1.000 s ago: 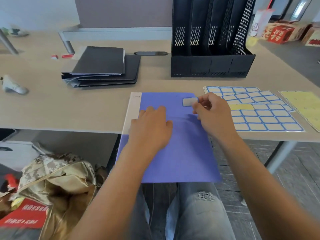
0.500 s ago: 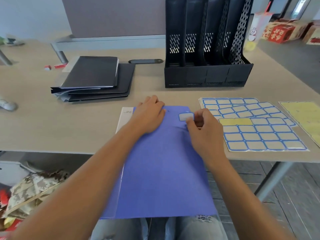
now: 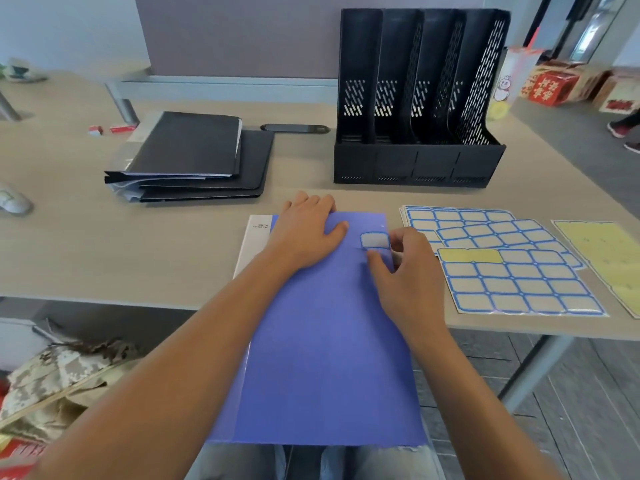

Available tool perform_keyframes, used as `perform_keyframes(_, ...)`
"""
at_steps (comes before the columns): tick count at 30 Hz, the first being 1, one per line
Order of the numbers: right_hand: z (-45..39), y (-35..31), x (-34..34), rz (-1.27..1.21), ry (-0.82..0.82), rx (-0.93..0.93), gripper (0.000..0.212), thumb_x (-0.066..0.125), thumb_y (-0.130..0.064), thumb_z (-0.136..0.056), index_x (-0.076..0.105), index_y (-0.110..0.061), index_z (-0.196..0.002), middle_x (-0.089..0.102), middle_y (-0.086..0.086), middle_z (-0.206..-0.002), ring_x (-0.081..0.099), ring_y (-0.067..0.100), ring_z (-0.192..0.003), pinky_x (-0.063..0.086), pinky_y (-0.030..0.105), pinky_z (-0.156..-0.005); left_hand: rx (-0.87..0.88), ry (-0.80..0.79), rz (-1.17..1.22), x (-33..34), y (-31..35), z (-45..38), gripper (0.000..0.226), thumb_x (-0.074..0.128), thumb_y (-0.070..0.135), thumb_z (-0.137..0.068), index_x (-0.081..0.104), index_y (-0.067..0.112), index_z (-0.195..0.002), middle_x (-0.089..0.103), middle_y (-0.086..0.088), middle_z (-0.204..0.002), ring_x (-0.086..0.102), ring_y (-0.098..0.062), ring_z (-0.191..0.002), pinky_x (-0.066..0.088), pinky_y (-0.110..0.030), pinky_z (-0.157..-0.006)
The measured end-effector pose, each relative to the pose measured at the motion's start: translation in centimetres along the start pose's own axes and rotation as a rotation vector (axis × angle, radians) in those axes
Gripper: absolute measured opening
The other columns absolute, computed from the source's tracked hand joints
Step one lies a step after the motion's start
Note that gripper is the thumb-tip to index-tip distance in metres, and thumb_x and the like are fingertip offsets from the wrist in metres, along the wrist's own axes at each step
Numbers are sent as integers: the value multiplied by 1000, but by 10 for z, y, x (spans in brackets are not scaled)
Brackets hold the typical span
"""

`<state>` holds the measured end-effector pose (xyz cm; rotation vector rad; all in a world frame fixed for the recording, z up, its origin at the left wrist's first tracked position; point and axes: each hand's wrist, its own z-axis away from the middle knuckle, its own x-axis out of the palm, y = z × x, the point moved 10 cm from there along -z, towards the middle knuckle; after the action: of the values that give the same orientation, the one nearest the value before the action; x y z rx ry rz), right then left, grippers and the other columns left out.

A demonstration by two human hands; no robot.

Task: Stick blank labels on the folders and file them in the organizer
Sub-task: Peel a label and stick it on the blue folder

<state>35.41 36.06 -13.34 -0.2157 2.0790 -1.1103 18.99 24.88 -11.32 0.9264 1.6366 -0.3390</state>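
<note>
Wood-toned desk (image 3: 138, 258) holds a black four-slot organizer (image 3: 419, 164) at the back and a blue folder (image 3: 329, 358) overhanging the near edge. Label sheets (image 3: 512, 282) lie just right of the folder. Left hand (image 3: 304, 233) presses flat, fingers straight, on the folder. Right hand (image 3: 405, 271), fingers curled, thumb beside a blank label (image 3: 374, 240) stuck near the folder's top right corner.

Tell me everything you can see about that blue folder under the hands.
The blue folder looks like thin matte plastic, with a pale strip along its left edge. It lies closed and flat, its far end on the table, its near end overhanging toward the lap. A blank blue-bordered label sits near its top right corner. The left hand presses flat on it; the right hand touches it by the label.
</note>
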Motion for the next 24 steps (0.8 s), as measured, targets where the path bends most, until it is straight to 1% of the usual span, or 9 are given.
perform_keyframes(3, -2, 0, -2, -36, 7, 29, 21, 71, -37, -94, 56, -31, -106, 65, -14, -106, 64, 12, -90, 52, 38, -76, 21, 62, 50, -13, 3, 2, 29, 52, 49, -93, 56, 24, -108, 63, 6, -104, 49, -22, -105, 35, -39, -94)
perform_keyframes(6, -8, -1, -5, -148, -1, 81, 18, 72, -37, -95, 55, -31, -96, 65, -17, -89, 61, 4, -79, 47, 32, -69, 60, 127, 117, -37, 12, 4, 25, 56, 47, -93, 57, 30, -112, 59, 8, -99, 54, -19, -99, 35, -38, -94)
perform_keyframes(9, -14, -14, -12, -336, 10, 72, 17, 70, -35, -98, 55, -30, -92, 59, -15, -81, 53, 4, -71, 39, 26, -65, 90, 167, 104, -65, 23, 2, 26, 56, 48, -94, 60, 35, -116, 57, 7, -97, 58, -18, -90, 33, -37, -92)
perform_keyframes(13, -21, -46, -28, -495, 47, 29, 10, 67, -32, -101, 59, -27, -98, 61, -12, -85, 52, 7, -76, 39, 21, -64, 98, 270, 74, -115, 36, 0, 26, 57, 46, -93, 64, 38, -117, 55, 7, -97, 56, -15, -87, 29, -37, -92)
perform_keyframes(16, -30, -83, -48, -614, 50, -65, 7, 67, -20, -101, 60, -20, -104, 65, -6, -90, 56, 7, -77, 43, 18, -67, 136, 393, 77, -167, 53, 3, 23, 58, 44, -90, 65, 38, -112, 56, 8, -97, 55, -13, -88, 30, -37, -92)
perform_keyframes(17, -34, -97, -56, -648, 40, -101, 9, 68, -17, -101, 60, -18, -106, 68, -2, -93, 58, 7, -79, 45, 19, -69, 152, 435, 75, -186, 59, 4, 22, 58, 43, -90, 65, 39, -110, 57, 9, -98, 56, -13, -89, 30, -37, -91)
perform_keyframes(19, -42, -125, -72, -689, 26, -171, 14, 70, -17, -99, 59, -19, -107, 71, 8, -102, 62, 13, -85, 50, 30, -73, 176, 514, 55, -222, 73, 6, 20, 57, 42, -90, 65, 40, -109, 62, 12, -100, 57, -13, -94, 30, -38, -90)
perform_keyframes(21, -52, -151, -90, -709, 30, -235, 16, 71, -22, -97, 59, -25, -107, 72, 8, -109, 67, 20, -94, 53, 40, -80, 189, 583, 58, -255, 84, 6, 21, 56, 40, -91, 66, 39, -109, 67, 14, -102, 58, -12, -98, 32, -39, -93)
perform_keyframes(24, -66, -182, -116, -722, 76, -326, 18, 71, -23, -95, 60, -33, -106, 73, 1, -112, 68, 23, -104, 54, 37, -88, 220, 639, 115, -292, 96, 1, 22, 59, 38, -92, 68, 38, -112, 66, 16, -101, 56, -9, -98, 34, -40, -101)
